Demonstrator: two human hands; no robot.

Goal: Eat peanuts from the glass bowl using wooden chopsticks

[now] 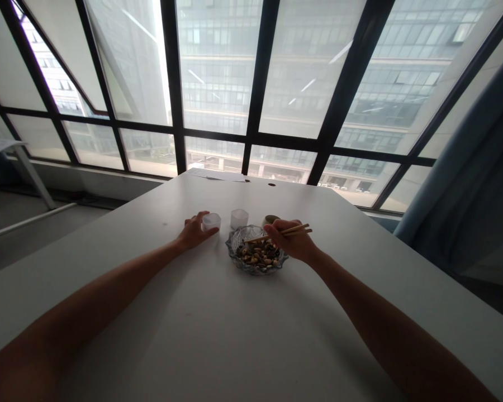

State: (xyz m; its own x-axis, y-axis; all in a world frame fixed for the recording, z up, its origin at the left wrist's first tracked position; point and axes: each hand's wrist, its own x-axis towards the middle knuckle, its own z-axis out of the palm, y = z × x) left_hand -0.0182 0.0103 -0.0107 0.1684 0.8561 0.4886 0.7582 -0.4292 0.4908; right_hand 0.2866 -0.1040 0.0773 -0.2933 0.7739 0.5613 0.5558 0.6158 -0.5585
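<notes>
Now, the glass bowl (230, 252) is set at twelve o'clock, apparently for easy reach; at its ten, a clear cup (212, 222) is gripped by the left hand (194, 231), presumably for steadiness, while chopsticks (256, 239) are pinched by the right hand (294, 240), slanted in from two, over nut-like pieces (260, 257).

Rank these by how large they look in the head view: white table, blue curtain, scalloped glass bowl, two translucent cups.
1. White table
2. Blue curtain
3. Scalloped glass bowl
4. Left translucent cup and right translucent cup: too alike to rank.
</notes>
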